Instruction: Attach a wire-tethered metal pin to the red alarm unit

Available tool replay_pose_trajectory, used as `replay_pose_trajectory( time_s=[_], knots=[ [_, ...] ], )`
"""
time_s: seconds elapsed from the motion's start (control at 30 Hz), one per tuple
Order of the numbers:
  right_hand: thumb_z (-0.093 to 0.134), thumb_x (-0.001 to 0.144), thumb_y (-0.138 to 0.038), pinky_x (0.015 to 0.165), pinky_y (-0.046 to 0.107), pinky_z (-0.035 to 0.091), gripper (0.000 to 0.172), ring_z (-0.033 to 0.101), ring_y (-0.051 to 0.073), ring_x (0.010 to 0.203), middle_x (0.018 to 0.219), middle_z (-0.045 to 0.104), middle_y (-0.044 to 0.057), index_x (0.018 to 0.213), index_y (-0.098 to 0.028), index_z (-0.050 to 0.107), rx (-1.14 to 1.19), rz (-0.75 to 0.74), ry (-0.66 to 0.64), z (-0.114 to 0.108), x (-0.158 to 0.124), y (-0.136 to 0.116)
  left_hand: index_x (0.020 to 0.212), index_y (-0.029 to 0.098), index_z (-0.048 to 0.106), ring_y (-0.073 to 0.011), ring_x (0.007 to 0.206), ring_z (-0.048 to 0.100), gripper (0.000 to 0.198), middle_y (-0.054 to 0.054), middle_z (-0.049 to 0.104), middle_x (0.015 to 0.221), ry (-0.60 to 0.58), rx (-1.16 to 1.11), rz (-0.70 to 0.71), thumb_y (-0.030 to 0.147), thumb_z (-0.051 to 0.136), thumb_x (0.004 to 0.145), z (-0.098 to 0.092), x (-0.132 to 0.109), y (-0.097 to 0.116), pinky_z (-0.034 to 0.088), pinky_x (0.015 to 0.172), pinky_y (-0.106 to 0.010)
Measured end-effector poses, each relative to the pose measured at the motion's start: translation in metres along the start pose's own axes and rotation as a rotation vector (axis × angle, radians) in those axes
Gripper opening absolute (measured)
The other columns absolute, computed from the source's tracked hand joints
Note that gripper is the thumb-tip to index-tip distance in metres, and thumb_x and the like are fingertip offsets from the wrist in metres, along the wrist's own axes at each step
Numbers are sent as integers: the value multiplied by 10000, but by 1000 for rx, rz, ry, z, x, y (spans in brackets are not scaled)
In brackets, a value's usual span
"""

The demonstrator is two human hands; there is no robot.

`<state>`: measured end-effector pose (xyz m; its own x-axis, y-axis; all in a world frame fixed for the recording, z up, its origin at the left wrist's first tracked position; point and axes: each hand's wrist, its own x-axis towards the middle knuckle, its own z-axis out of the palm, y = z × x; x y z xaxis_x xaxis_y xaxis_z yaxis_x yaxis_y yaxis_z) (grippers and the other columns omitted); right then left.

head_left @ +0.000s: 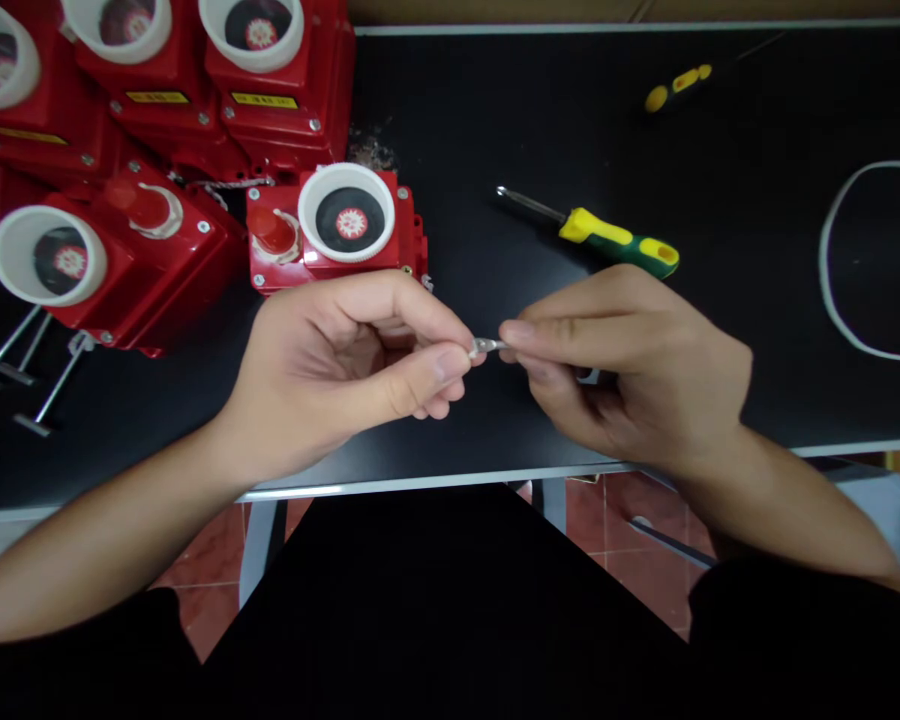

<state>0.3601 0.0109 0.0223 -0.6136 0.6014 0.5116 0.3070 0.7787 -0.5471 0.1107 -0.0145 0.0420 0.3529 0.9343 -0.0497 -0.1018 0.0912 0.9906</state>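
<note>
Both hands meet over the near edge of a black table (495,120). My left hand (345,355) and my right hand (630,360) pinch the two ends of one small silvery metal part (486,347) between thumb and fingertips. The part is tiny and mostly covered by the fingers, so its shape is unclear. Just behind my left hand stands a red box (334,230) with a white round collar and a red knob.
Several more red boxes (120,250) crowd the far left. A yellow-green screwdriver (607,238) lies behind my right hand, and a smaller yellow one (679,85) farther back. A white ring outline (832,290) marks the right. Metal rods (41,385) lie at left.
</note>
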Motion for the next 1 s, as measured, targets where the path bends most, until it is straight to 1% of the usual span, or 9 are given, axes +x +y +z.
replay_pose_trajectory(
  time_s=[0.13, 0.3, 0.4, 0.5, 0.6, 0.67, 0.8, 0.9, 1.0],
  knots=[
    [637, 1067, -99, 611, 312, 599, 264, 826, 184, 817, 1009, 846, 42, 1195, -292, 764, 27, 27, -6, 0, -1, 0, 907, 217, 841, -154, 691, 769, 122, -11, 786, 801, 13, -10, -10, 215, 891, 1018, 0, 0, 1, 656, 639, -235],
    [604, 1097, -114, 632, 304, 593, 287, 754, 136, 660, 970, 834, 15, 1264, -305, 737, 31, 7, -83, -2, -2, 2, 960, 211, 863, -122, 670, 749, 85, -8, 797, 830, -2, -25, 9, 182, 854, 1039, -1, 0, -2, 655, 636, -214],
    [616, 1103, -118, 640, 289, 594, 274, 758, 134, 661, 895, 819, 6, 1284, -284, 738, -5, -8, -123, -6, -1, 2, 952, 223, 875, -131, 657, 755, 79, -7, 796, 817, -1, -3, 1, 193, 871, 1026, -2, 0, -4, 643, 605, -208],
    [646, 1104, -122, 681, 267, 620, 257, 805, 151, 750, 833, 810, 0, 1279, -265, 767, -102, -13, -180, -12, 2, -3, 935, 233, 884, -140, 631, 747, 87, -9, 796, 797, 11, 12, -4, 260, 903, 1016, -1, 0, -3, 642, 583, -212],
    [628, 1118, -99, 701, 233, 621, 241, 819, 128, 792, 924, 854, -4, 1192, -251, 800, -224, -25, -154, -15, 3, -10, 932, 239, 899, -141, 621, 746, 102, -11, 803, 796, 26, -16, -24, 304, 928, 1006, -1, 0, -3, 647, 581, -215],
    [653, 1107, -78, 700, 226, 614, 221, 805, 108, 782, 1003, 873, -16, 1161, -241, 793, -284, -53, -94, -14, 1, -12, 943, 242, 910, -144, 635, 761, 117, -17, 812, 808, 27, -56, -42, 339, 947, 995, -1, 0, -5, 641, 582, -210],
    [774, 1052, -134, 643, 303, 596, 187, 767, 137, 730, 1064, 880, -16, 1199, -250, 768, -343, -112, 6, -11, -3, -7, 976, 246, 922, -170, 681, 791, 157, -39, 833, 843, 32, -105, -68, 398, 960, 983, -3, 1, -11, 650, 609, -231],
    [755, 1055, -139, 602, 323, 593, 180, 762, 153, 711, 1042, 885, 1, 1204, -238, 764, -351, -181, 7, -11, -2, -1, 980, 239, 918, -190, 694, 792, 168, -49, 837, 857, 60, -91, -91, 393, 981, 954, -4, 2, -13, 667, 639, -270],
    [740, 1063, -136, 593, 310, 588, 169, 773, 149, 720, 1036, 889, 11, 1201, -223, 787, -384, -231, -19, -12, 0, 1, 956, 239, 908, -182, 677, 766, 159, -38, 823, 831, 81, -22, -86, 353, 1011, 913, -3, 2, -12, 659, 664, -283]
  ],
)
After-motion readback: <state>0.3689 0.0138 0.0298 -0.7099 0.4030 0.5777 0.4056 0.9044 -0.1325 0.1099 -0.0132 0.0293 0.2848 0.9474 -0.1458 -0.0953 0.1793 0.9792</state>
